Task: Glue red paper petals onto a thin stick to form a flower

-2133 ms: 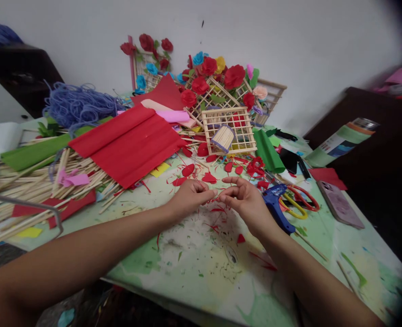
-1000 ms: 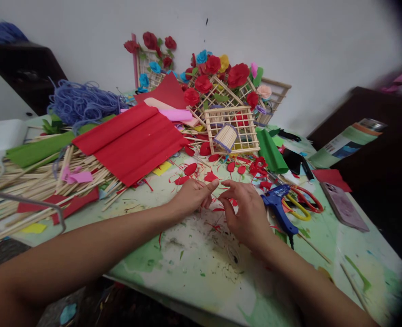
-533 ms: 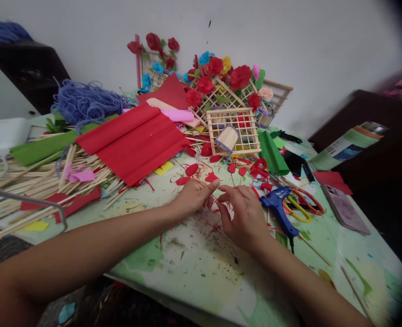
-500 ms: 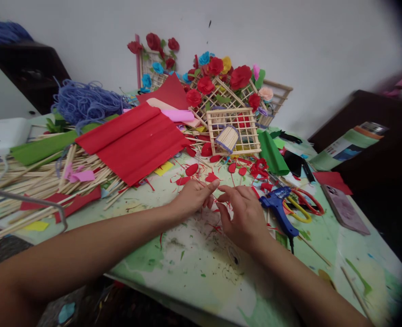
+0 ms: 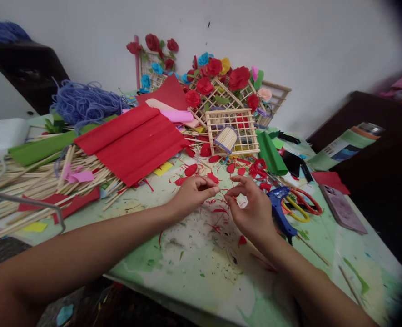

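Observation:
Over the scrap-strewn middle of the table, my left hand point(image 5: 194, 195) is closed in a pinch, thumb against bent fingers. Facing it across a small gap, my right hand point(image 5: 253, 210) brings its thumb and a fingertip together while the index finger curves above. Anything in either pinch is too small to make out. Red paper petals point(image 5: 191, 170) and thin red trimmings lie just beyond my fingers. A blue glue gun point(image 5: 280, 210) rests right of my right hand, partly hidden by it. Scissors point(image 5: 298, 210) with yellow and red handles lie beside it.
Red crepe paper point(image 5: 132, 141) covers part of a pile of thin sticks point(image 5: 85, 168) at left, near blue cord point(image 5: 88, 102). Stick lattices point(image 5: 233, 131) with paper flowers stand at the back. A phone point(image 5: 344, 209) and a bottle point(image 5: 347, 145) are at right.
My hands have drawn apart, the right one shifting right and covering more of the glue gun. A small red scrap now shows on the table below my right hand.

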`<action>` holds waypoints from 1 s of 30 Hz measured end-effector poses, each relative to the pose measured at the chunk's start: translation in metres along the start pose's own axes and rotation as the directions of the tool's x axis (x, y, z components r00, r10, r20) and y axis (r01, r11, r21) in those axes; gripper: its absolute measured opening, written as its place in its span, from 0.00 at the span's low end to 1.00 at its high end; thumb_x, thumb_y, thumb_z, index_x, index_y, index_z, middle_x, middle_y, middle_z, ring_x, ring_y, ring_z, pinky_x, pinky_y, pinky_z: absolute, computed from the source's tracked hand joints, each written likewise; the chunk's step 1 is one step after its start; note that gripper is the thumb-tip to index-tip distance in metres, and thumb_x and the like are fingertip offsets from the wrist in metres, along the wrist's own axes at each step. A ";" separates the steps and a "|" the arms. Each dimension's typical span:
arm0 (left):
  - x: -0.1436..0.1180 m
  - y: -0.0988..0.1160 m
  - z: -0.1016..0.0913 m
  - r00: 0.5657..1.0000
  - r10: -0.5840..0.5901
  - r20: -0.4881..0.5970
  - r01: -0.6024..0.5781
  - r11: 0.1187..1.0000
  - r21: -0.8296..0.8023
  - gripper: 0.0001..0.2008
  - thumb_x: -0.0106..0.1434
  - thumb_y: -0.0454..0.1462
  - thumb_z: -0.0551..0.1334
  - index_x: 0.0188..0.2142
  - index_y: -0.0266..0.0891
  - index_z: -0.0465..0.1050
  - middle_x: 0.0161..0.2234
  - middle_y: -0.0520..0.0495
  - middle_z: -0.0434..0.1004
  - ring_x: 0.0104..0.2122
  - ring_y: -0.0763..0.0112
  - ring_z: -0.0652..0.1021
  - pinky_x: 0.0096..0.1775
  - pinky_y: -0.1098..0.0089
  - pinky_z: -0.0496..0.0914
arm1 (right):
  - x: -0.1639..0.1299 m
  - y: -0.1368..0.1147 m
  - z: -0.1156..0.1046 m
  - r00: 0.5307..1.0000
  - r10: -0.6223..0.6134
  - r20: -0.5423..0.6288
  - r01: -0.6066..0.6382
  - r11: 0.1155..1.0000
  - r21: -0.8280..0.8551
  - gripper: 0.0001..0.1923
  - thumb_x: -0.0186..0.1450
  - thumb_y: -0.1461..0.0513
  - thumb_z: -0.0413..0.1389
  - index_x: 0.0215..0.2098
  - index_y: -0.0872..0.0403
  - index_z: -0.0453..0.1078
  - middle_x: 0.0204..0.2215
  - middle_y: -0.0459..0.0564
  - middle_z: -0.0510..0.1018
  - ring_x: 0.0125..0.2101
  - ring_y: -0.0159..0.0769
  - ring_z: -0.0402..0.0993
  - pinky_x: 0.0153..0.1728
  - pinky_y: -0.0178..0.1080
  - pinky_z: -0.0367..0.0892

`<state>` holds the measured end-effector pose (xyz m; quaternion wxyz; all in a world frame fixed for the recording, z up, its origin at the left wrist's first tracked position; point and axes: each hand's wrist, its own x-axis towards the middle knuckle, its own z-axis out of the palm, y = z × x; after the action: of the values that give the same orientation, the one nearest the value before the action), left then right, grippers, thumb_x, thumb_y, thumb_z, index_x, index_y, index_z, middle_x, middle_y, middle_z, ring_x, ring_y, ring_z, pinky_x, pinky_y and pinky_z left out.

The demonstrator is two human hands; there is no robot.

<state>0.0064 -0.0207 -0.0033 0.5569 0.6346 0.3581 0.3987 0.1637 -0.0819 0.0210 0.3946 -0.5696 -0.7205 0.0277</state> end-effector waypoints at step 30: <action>-0.004 0.003 0.000 0.993 0.101 -0.061 -0.082 0.963 0.257 0.18 0.57 0.47 0.60 0.21 0.34 0.72 0.18 0.51 0.68 0.21 0.76 0.66 0.24 0.73 0.58 | -0.005 0.000 0.006 0.989 -0.149 0.023 0.150 0.984 -0.098 0.08 0.59 0.69 0.52 0.36 0.52 0.66 0.35 0.52 0.78 0.38 0.43 0.72 0.40 0.47 0.64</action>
<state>0.0049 -0.0249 -0.0011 0.4385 0.7014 0.3966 0.3982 0.1602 -0.0839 0.0141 0.3613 -0.5326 -0.7647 -0.0336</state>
